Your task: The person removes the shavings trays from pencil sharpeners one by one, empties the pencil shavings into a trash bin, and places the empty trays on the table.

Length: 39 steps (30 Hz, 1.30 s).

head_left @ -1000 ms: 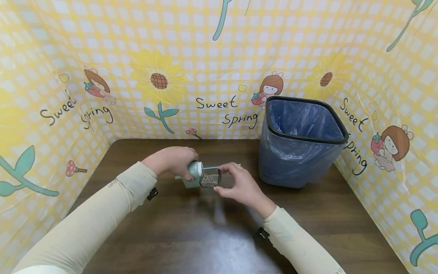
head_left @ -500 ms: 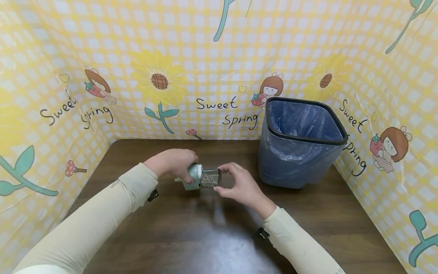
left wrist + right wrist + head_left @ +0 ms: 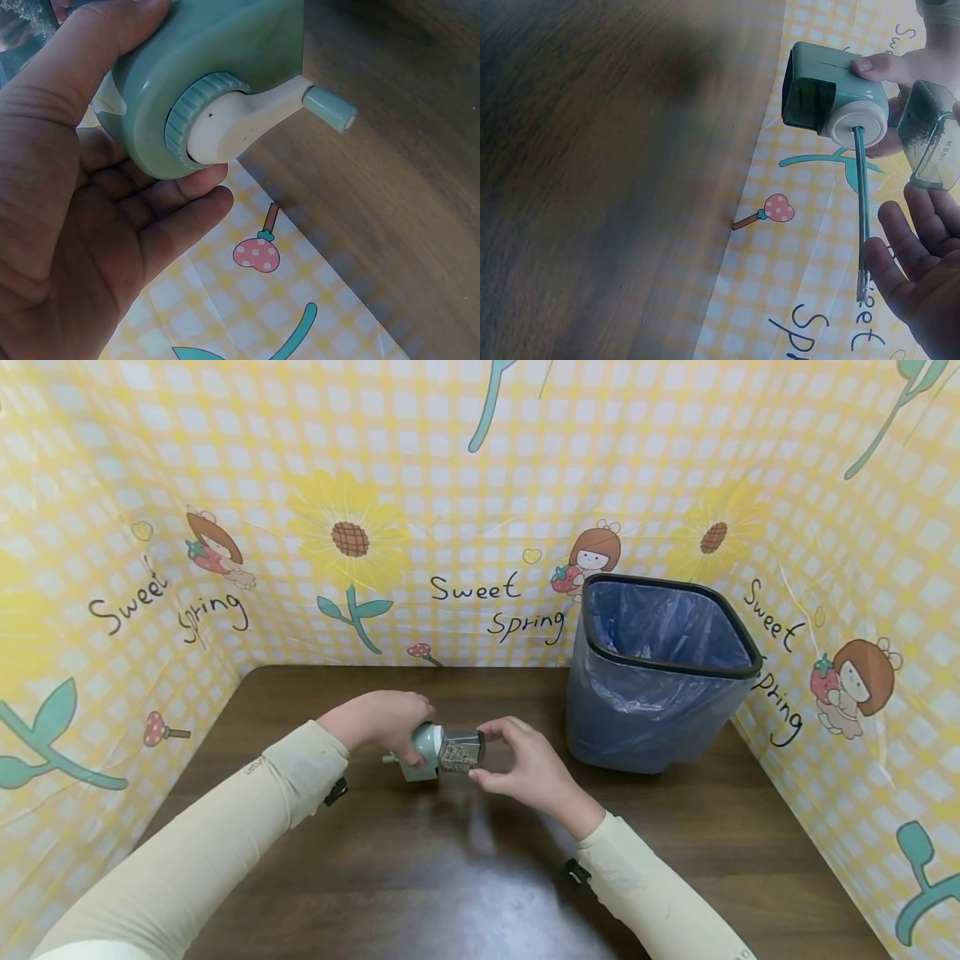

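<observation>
Glossy, creased checked cloth [image 3: 480, 485] rises behind a smooth, dark wood-grain tabletop [image 3: 360, 877]. A tapered bin [image 3: 645, 718], black-rimmed and lined with crinkled blue film, stands at the right. The left hand [image 3: 382, 720] curls round a sharpener [image 3: 425, 750] above the tabletop; the right hand [image 3: 528, 768], thumb and forefinger bent wide, pinches a clear container [image 3: 460, 753] of grey, flaky shavings just beside it. The sharpener is boxy, rounded, sage green; a slender blue-green pencil [image 3: 862, 210] juts from its white collar [image 3: 841, 124], and it bears a cream crank [image 3: 262, 124].
</observation>
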Each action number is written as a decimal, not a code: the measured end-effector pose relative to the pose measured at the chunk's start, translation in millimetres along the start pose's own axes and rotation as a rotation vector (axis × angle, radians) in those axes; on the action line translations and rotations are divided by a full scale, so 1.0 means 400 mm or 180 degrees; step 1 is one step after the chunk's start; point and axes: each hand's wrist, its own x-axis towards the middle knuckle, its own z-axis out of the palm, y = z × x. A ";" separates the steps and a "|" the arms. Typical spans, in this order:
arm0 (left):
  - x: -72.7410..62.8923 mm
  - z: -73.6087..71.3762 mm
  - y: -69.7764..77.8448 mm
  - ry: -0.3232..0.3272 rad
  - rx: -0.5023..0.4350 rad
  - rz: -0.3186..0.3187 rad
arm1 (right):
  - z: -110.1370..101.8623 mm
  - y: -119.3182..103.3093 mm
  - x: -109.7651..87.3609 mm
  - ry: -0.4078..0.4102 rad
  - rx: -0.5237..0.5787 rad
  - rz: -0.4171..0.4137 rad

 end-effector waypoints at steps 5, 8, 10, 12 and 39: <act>-0.001 0.003 0.003 -0.0014 0.0008 -0.0026 | 0.001 0.002 0.000 0.0006 -0.0013 -0.0023; 0.000 0.006 0.004 -0.0002 0.0041 -0.0023 | 0.000 0.003 0.001 0.0005 0.0032 -0.0045; 0.001 0.007 0.004 0.0005 0.0063 -0.0025 | -0.001 0.003 0.002 -0.0002 0.0054 -0.0046; 0.003 0.009 0.003 0.0007 0.0076 -0.0015 | -0.001 0.003 0.002 -0.0004 0.0064 -0.0050; 0.012 0.028 0.008 0.0022 0.0274 0.0036 | -0.002 0.001 0.000 0.0027 -0.0064 -0.0064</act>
